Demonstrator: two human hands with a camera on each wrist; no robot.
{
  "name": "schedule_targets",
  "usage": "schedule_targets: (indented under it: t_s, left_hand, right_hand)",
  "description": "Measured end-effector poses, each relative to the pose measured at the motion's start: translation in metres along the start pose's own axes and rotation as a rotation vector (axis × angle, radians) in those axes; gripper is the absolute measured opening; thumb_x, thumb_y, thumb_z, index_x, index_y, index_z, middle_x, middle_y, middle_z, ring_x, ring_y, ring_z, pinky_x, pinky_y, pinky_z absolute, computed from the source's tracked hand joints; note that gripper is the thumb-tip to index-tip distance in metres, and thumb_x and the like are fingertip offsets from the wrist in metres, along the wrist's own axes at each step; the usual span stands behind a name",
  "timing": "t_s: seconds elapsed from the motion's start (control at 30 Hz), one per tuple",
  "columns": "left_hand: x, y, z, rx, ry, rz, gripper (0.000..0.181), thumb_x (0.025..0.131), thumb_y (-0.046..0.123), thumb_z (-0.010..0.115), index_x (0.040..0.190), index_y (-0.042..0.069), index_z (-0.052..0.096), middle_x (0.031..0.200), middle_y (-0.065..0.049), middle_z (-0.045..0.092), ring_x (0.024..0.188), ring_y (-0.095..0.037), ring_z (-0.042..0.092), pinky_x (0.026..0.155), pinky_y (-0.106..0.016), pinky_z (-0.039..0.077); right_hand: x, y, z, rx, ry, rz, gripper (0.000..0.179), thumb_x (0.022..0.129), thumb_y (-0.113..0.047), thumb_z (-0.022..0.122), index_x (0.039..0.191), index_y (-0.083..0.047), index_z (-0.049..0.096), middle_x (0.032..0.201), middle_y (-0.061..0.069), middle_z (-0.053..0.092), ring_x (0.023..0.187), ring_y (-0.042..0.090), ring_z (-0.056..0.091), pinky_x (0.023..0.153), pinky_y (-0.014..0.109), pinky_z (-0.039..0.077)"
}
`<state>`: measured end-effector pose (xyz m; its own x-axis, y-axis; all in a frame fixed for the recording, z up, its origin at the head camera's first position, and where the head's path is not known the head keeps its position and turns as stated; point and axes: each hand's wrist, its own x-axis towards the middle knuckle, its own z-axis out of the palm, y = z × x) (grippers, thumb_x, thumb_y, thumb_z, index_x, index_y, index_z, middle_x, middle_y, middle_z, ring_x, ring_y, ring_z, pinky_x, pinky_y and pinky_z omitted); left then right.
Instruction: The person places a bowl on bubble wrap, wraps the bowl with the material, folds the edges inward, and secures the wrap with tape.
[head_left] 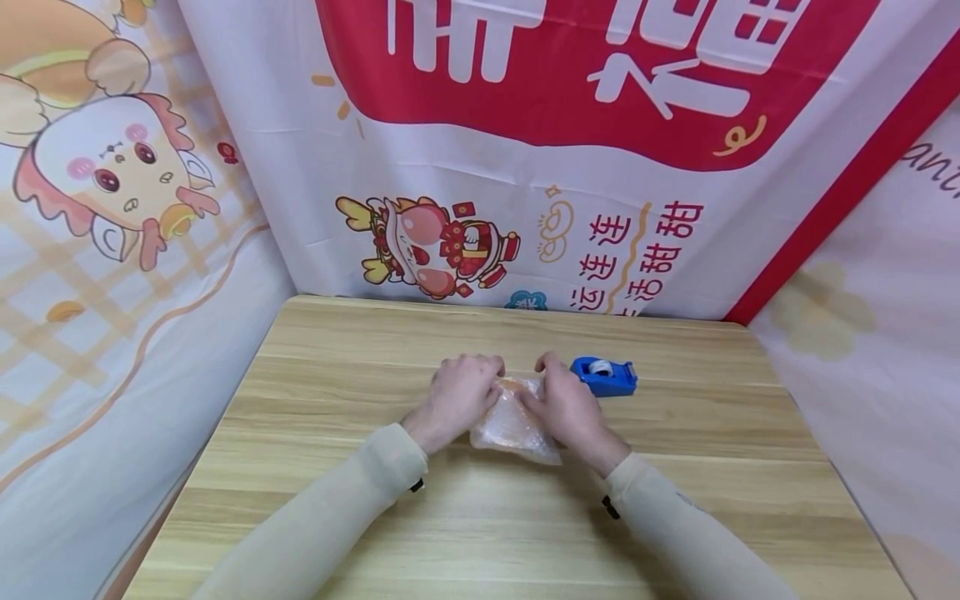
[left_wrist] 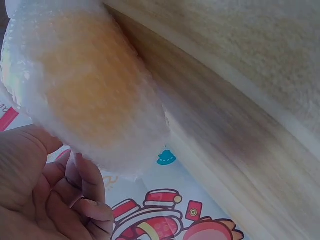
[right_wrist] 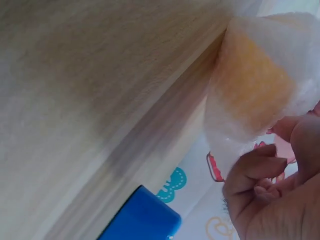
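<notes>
A sheet of bubble wrap (head_left: 510, 429) is folded round an orange object (left_wrist: 95, 82), blurred through the plastic so its kind cannot be told. The bundle lies on the wooden table between both hands. At its far left corner, my left hand (head_left: 459, 398) pinches the wrap between thumb and fingers. My right hand (head_left: 572, 412) holds the far right side of the wrap, thumb against the plastic and fingers curled. In the right wrist view the orange patch (right_wrist: 255, 87) shows through the clear layers.
A blue tape dispenser (head_left: 606, 380) with a roll in it stands just beyond the right hand. The wooden table (head_left: 337, 350) ends at a white and red printed cloth (head_left: 300, 192) at the back. Printed cloths also hang at both sides.
</notes>
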<state>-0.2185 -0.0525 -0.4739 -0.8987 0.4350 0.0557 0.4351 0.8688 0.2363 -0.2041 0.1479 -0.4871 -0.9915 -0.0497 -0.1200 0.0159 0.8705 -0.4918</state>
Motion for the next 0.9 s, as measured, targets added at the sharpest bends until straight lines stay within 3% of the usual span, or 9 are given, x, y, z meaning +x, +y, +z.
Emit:
schedule_targets:
  t_s: [0.1,0.2,0.43,0.57,0.7,0.9]
  left_hand:
    - [-0.001,-0.001,0.001,0.005,0.006,-0.001,0.023,0.111,0.031,0.084,0.129,0.017,0.080,0.118,-0.005,0.089,0.100,-0.025,0.083,0.092,-0.046,0.071]
    - [-0.001,-0.001,0.002,0.002,0.007,-0.001,0.024,0.111,0.033,0.085,0.128,0.017,0.080,0.118,-0.005,0.089,0.102,-0.026,0.083,0.094,-0.048,0.070]
    - [-0.002,-0.003,0.002,0.100,0.033,0.007,0.027,0.109,0.041,0.087,0.127,0.022,0.081,0.115,-0.002,0.089,0.100,-0.025,0.081,0.090,-0.045,0.067]
    - [-0.002,-0.009,0.005,0.129,0.043,-0.007,0.040,0.105,0.049,0.090,0.134,0.023,0.079,0.122,-0.001,0.083,0.112,-0.024,0.076,0.098,-0.044,0.064]
    - [-0.002,-0.017,0.005,0.000,0.001,-0.047,0.050,0.104,0.051,0.089,0.140,0.020,0.076,0.132,-0.005,0.077,0.121,-0.028,0.070,0.105,-0.049,0.064]
    - [0.002,-0.030,0.004,-0.258,-0.162,-0.086,0.043,0.109,0.046,0.084,0.138,0.015,0.078,0.134,-0.009,0.084,0.114,-0.026,0.078,0.106,-0.050,0.069]
  right_hand:
    - [0.004,0.008,0.001,0.055,-0.036,0.008,0.060,0.109,-0.042,0.086,0.152,-0.009,0.060,0.110,0.009,0.072,0.087,0.021,0.067,0.068,0.030,0.058]
    - [0.006,0.013,0.002,0.129,-0.099,0.032,0.058,0.111,-0.042,0.084,0.152,-0.008,0.061,0.119,0.011,0.074,0.094,0.021,0.069,0.076,0.030,0.062]
    - [0.007,0.014,-0.001,0.204,-0.144,0.051,0.045,0.111,-0.038,0.085,0.140,-0.009,0.066,0.120,0.011,0.075,0.099,0.022,0.070,0.081,0.029,0.064]
    - [0.008,0.014,-0.001,0.206,-0.146,0.034,0.040,0.111,-0.035,0.084,0.137,-0.010,0.067,0.119,0.010,0.075,0.100,0.022,0.069,0.082,0.030,0.063]
    - [0.008,0.015,0.000,0.188,-0.145,0.015,0.035,0.112,-0.034,0.084,0.132,-0.011,0.068,0.119,0.009,0.074,0.101,0.022,0.068,0.083,0.031,0.063]
    - [0.008,0.015,-0.001,0.158,-0.148,-0.026,0.031,0.110,-0.033,0.086,0.123,-0.013,0.067,0.125,0.010,0.067,0.107,0.023,0.067,0.086,0.033,0.063]
